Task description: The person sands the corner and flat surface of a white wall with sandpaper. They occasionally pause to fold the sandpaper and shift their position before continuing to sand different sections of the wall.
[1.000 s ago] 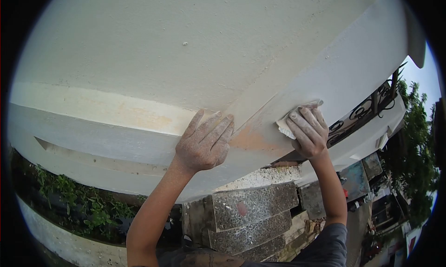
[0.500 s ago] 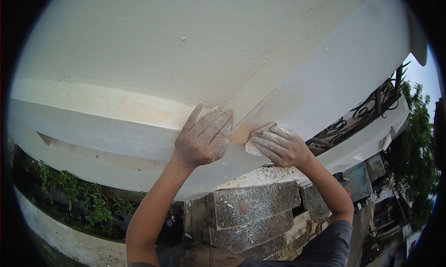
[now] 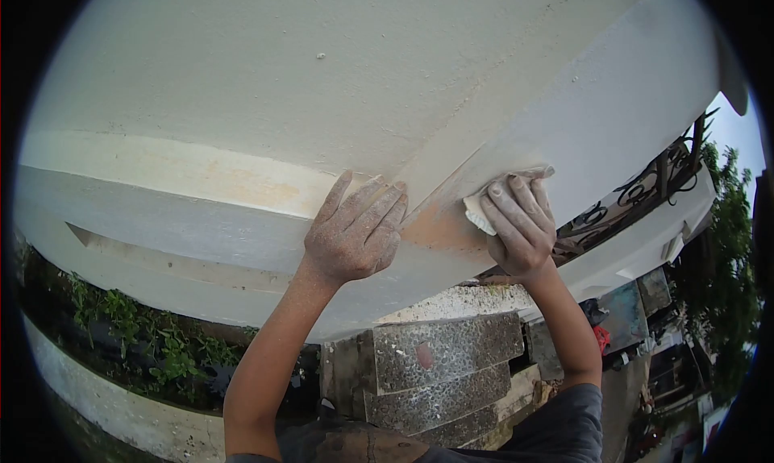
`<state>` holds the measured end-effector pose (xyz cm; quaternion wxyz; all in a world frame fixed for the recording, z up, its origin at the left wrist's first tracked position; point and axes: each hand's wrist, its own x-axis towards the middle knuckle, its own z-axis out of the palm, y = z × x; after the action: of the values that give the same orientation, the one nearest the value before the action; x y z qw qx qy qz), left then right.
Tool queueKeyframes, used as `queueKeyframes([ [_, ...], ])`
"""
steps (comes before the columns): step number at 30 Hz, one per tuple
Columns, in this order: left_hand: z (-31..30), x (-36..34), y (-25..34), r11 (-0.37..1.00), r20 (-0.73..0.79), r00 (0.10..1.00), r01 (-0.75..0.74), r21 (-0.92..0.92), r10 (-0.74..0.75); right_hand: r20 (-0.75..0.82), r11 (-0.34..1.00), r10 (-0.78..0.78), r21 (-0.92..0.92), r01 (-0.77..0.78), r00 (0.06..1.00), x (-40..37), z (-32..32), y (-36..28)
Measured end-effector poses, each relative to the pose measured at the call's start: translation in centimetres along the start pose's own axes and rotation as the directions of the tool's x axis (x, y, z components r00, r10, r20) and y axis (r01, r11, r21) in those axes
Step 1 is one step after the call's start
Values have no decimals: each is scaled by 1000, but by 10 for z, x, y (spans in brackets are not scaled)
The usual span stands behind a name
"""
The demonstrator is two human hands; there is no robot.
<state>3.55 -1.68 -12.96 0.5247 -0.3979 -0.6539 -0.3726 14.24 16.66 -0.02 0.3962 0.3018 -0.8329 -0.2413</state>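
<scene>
My left hand (image 3: 355, 231), coated in dust, rests with fingers spread on the ledge edge of the pale wall (image 3: 306, 100). Nothing is held in it. My right hand (image 3: 520, 221), whitened with dust, presses a folded piece of sandpaper (image 3: 479, 214) against the wall's slanted face. Part of the sheet is hidden under the fingers. Between the two hands lies an orange-brown bare patch (image 3: 447, 228) on the wall.
Below are speckled stone blocks (image 3: 447, 354) and a strip of green plants (image 3: 169, 346) beside a low concrete edge (image 3: 121, 398). A black ornamental metal railing (image 3: 629, 197) and trees (image 3: 726, 253) stand at the right.
My right hand has moved up and to the right with the sandpaper, uncovering more of the orange-brown patch. My left hand has stayed nearly in place.
</scene>
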Motion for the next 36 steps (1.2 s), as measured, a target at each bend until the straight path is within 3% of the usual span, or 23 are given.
queueKeyframes([
  [1,0,0,0,1000,-3,1000,-2,1,2,186,980,-152,157,123,971,-12,6,-14],
  [2,0,1,0,1000,-7,1000,0,1,0,259,962,-239,195,191,936,-19,9,-15],
  [5,1,0,-1,1000,-3,1000,-1,15,1,-38,995,-24,-99,20,999,9,-16,15],
  [9,2,-3,-1,1000,21,1000,-5,26,4,115,997,-51,57,44,992,-8,2,-12],
  [10,2,-3,-1,1000,20,1000,-8,29,7,288,964,-240,179,194,927,-15,7,-19],
  [13,2,-3,0,1000,15,1000,5,20,-5,174,986,-153,-32,161,973,1,-14,13],
  [15,1,-1,-3,999,30,1000,5,35,-6,-79,996,-27,-85,20,997,5,-12,24],
  [17,1,-2,-1,999,30,1000,5,33,-6,-42,999,-7,-51,5,999,5,-7,7],
  [18,1,-2,-1,1000,23,1000,-2,31,1,212,985,-174,55,166,962,-5,-2,-5],
  [21,2,-3,-2,999,10,1000,-2,40,1,143,972,-228,-19,233,963,4,-10,14],
  [22,3,-4,-1,999,11,1000,2,40,-3,2,980,-89,-178,88,996,18,-22,18],
  [25,1,-3,-1,999,22,1000,7,47,-8,44,986,-119,-110,124,992,18,-14,5],
  [26,2,-2,-1,999,21,1000,4,43,-5,171,970,-236,98,222,957,12,-4,-7],
  [29,2,-1,-1,999,2,1000,8,34,-8,159,949,-307,125,289,938,10,-3,8],
  [30,2,0,0,1000,-12,1000,14,26,-14,46,982,-185,-23,186,982,22,-14,14],
  [32,2,-2,2,999,-20,999,30,11,-30,-116,984,-142,-129,126,983,17,-5,29],
  [33,2,-3,3,999,-21,999,37,9,-37,-60,994,-65,-90,59,996,18,-6,11],
  [36,3,0,2,1000,-27,1000,17,13,-16,270,940,-299,245,235,915,3,11,-11],
])
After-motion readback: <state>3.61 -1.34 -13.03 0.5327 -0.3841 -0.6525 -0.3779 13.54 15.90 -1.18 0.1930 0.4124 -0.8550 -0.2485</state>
